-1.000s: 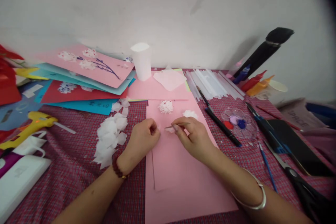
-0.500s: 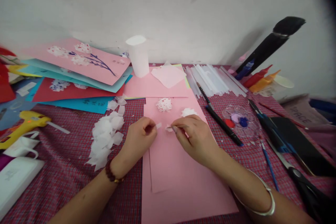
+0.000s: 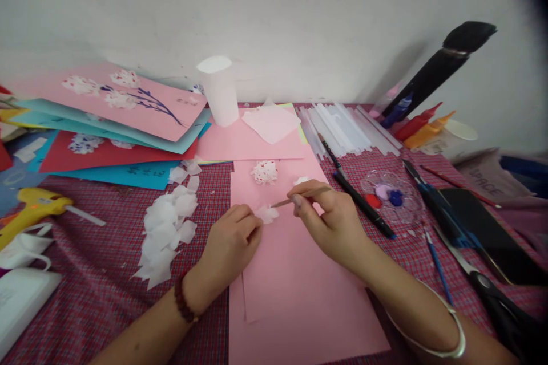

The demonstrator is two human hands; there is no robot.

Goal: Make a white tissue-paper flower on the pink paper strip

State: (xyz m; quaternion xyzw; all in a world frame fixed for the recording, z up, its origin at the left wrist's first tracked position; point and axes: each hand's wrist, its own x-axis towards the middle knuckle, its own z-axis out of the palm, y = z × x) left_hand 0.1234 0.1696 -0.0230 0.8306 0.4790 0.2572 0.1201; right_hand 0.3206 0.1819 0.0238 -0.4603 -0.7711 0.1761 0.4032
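Observation:
My right hand [image 3: 329,219] grips a thin wooden stick [image 3: 283,203], its pointed tip touching a small clump of white tissue paper [image 3: 268,215] on the pink card [image 3: 291,274]. At the clump's left edge, my left hand [image 3: 234,234] has its fingers pinched together on the tissue paper; the fingertips are partly hidden. Behind the clump sits a white paper flower dotted with red [image 3: 265,172]. A second white flower [image 3: 301,181] is partly covered by my right hand. Left of my left hand lies a pile of cut tissue pieces [image 3: 165,228].
Finished flower cards [image 3: 166,125] are stacked at back left, near a yellow glue gun [image 3: 40,202]. A white paper cylinder [image 3: 220,94] stands by the wall. Glue sticks [image 3: 342,128], a marker [image 3: 363,205], a paint palette [image 3: 406,214], scissors [image 3: 482,282] and a phone [image 3: 488,234] lie right.
My left hand has brought its small tissue piece to the clump. The stick's tip now points left onto the clump, and my right hand has shifted slightly right.

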